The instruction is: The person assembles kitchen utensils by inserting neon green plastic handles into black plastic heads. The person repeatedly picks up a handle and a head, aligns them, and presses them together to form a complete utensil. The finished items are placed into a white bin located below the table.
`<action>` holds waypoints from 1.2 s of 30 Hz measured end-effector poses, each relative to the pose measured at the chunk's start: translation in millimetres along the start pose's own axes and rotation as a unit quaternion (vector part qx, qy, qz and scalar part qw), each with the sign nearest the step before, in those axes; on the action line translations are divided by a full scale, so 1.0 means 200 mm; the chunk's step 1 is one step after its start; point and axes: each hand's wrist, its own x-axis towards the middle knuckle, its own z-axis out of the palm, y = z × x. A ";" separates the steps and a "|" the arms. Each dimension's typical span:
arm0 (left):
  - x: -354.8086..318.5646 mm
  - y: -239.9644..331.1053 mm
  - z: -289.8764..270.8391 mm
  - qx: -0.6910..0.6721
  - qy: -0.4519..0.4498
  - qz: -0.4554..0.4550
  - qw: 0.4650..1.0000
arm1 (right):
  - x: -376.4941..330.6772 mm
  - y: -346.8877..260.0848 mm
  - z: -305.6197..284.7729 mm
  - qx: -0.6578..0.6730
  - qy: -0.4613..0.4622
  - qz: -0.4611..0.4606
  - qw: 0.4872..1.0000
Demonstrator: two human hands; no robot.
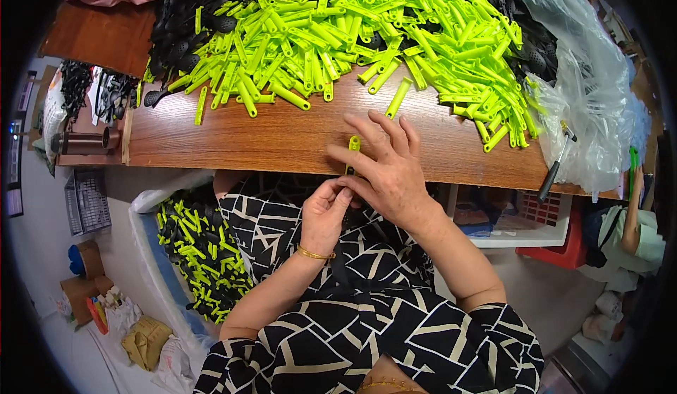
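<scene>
My left hand [326,214] is in front of the table's near edge. Its thumb and fingers are pinched on a lime-green plastic handle [354,143] with a hole at its end, which points away from me. A dark part shows at the handle's lower end, mostly hidden by my fingers. My right hand [395,172] hovers just to the right, fingers stretched out and spread over the table edge. Its thumb side comes close to my left fingertips; whether they touch, I cannot tell. One loose lime-green handle [399,98] lies just beyond my right fingertips.
A big heap of lime-green handles [310,48] covers the back of the wooden table [233,136], with black perforated-headed pieces [187,62] behind. A screwdriver-like tool [553,172] and clear plastic sheeting [585,105] are at right. A lined bin [204,256] of green-and-black pieces stands at left.
</scene>
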 end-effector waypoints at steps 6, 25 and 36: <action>0.00 -0.05 0.03 0.048 0.020 0.066 0.996 | 0.00 -0.01 -0.01 -0.012 -0.058 0.036 0.998; -0.04 0.25 0.05 0.021 -0.049 0.007 0.999 | 0.52 0.65 -0.14 -0.200 0.004 -0.078 0.977; 0.09 0.24 0.05 -0.005 -0.023 0.006 1.000 | 0.26 0.36 -0.16 0.530 0.065 0.234 0.812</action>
